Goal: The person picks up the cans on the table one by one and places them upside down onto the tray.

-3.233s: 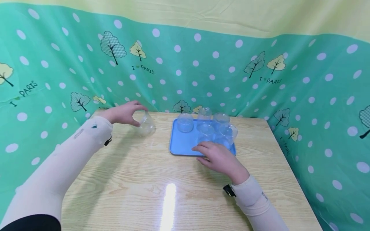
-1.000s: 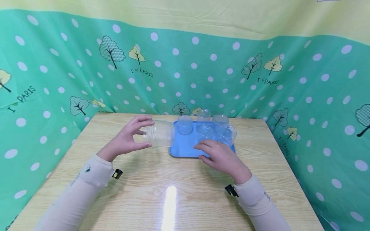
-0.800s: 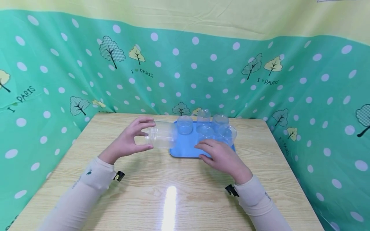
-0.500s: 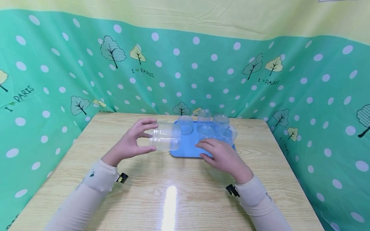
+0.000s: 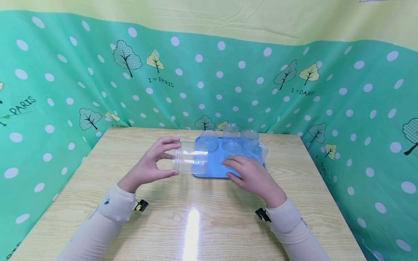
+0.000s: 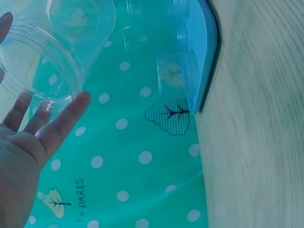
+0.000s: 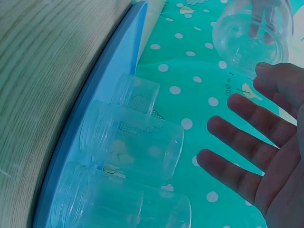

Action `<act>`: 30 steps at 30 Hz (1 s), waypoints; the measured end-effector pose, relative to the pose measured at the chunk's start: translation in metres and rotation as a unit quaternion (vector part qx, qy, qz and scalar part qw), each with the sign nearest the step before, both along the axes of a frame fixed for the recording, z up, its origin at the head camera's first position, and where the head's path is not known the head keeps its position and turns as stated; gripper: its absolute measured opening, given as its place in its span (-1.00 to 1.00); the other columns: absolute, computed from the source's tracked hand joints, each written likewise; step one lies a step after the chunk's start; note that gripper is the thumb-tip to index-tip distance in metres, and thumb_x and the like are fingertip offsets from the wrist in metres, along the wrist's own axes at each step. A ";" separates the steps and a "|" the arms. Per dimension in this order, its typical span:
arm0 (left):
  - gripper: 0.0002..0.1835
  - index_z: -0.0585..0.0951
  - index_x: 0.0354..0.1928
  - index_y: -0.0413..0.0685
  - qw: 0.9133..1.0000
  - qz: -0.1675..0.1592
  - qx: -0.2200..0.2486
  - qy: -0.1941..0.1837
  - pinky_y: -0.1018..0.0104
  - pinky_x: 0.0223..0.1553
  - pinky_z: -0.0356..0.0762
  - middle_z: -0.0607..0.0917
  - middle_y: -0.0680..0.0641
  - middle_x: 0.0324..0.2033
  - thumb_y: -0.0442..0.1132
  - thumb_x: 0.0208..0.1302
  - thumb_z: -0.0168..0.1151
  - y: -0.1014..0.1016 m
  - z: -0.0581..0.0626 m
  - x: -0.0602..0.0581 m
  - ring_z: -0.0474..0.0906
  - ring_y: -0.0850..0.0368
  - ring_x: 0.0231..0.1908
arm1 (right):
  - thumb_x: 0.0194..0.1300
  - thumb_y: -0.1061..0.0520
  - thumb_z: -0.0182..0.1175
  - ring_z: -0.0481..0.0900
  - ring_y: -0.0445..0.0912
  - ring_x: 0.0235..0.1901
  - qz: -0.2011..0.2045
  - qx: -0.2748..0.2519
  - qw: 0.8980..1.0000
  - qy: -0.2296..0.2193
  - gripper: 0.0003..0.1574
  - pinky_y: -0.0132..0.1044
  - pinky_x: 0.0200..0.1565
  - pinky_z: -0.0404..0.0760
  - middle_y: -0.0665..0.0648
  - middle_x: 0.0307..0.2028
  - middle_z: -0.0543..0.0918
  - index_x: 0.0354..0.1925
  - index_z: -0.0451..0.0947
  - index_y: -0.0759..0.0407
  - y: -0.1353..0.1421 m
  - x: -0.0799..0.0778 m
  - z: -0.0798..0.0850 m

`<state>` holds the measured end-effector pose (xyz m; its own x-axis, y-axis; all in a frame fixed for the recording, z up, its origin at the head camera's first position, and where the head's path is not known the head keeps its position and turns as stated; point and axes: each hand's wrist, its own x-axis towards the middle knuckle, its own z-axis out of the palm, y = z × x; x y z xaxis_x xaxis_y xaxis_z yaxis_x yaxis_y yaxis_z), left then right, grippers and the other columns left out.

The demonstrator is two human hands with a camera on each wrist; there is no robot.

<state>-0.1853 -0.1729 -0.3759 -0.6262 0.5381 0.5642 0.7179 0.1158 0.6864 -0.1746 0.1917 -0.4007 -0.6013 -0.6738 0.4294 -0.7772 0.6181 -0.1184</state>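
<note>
My left hand [image 5: 148,165] grips a clear plastic jar [image 5: 192,157] by its threaded rim, fingers above and thumb below. The jar is held on its side over the left part of a blue tray [image 5: 213,167], its base pointing right. In the left wrist view, the open mouth of the jar [image 6: 61,90] faces the palm. My right hand [image 5: 253,177] hovers at the tray's front right edge, fingers apart and holding nothing. In the right wrist view, the fingers of the right hand [image 7: 256,147] are spread close to the held jar [image 7: 249,40].
Several clear jars stand mouth-down on the tray: a short jar [image 5: 209,140] at the back left, a taller jar [image 5: 230,131] beside it, and others at the right, partly behind my right hand. A wooden table [image 5: 147,224] lies beneath, with a green curtain [image 5: 183,83] behind.
My left hand has taken the jar from the table's back left, turned it sideways, and brought it right and towards me over the tray's edge. The right hand has barely moved.
</note>
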 end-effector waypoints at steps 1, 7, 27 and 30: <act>-0.14 0.43 0.32 -0.44 1.000 -0.001 0.002 -0.001 0.16 0.09 0.69 0.32 -0.45 0.36 -0.64 -0.12 0.56 0.000 -0.001 0.001 0.37 0.15 0.36 | 0.41 0.02 0.33 0.65 -0.08 0.15 -0.001 0.001 1.000 -0.001 -0.57 -0.13 0.12 0.69 -0.02 0.13 0.67 0.20 0.61 0.00 0.000 0.000 0.000; -0.14 0.41 0.32 -0.46 1.000 -0.012 0.020 0.003 0.17 0.09 0.69 0.30 -0.52 0.34 -0.66 -0.14 0.55 0.003 -0.005 0.004 0.37 0.09 0.37 | 0.41 0.00 0.33 0.65 -0.08 0.15 -0.002 0.003 1.000 -0.006 -0.57 -0.14 0.13 0.68 -0.02 0.13 0.67 0.21 0.61 -0.01 -0.002 0.000 0.000; -0.07 0.41 0.39 -0.25 0.999 -0.020 0.031 -0.007 0.13 0.11 0.69 0.29 -0.35 0.42 -0.61 -0.11 0.58 0.006 -0.036 -0.009 0.36 -0.01 0.40 | 0.32 0.04 0.42 0.62 -0.07 0.18 -0.019 -0.058 0.998 -0.017 -0.49 -0.12 0.16 0.67 -0.02 0.16 0.65 0.21 0.61 0.02 0.002 -0.002 0.000; -0.08 0.41 0.40 -0.22 0.999 -0.023 0.041 -0.016 0.11 0.13 0.68 0.28 -0.34 0.43 -0.60 -0.09 0.58 0.006 -0.037 -0.009 0.35 -0.05 0.40 | 0.34 0.03 0.40 0.59 -0.07 0.23 -0.013 -0.084 0.996 -0.038 -0.48 -0.11 0.21 0.64 -0.02 0.21 0.63 0.24 0.60 0.02 0.001 -0.001 0.001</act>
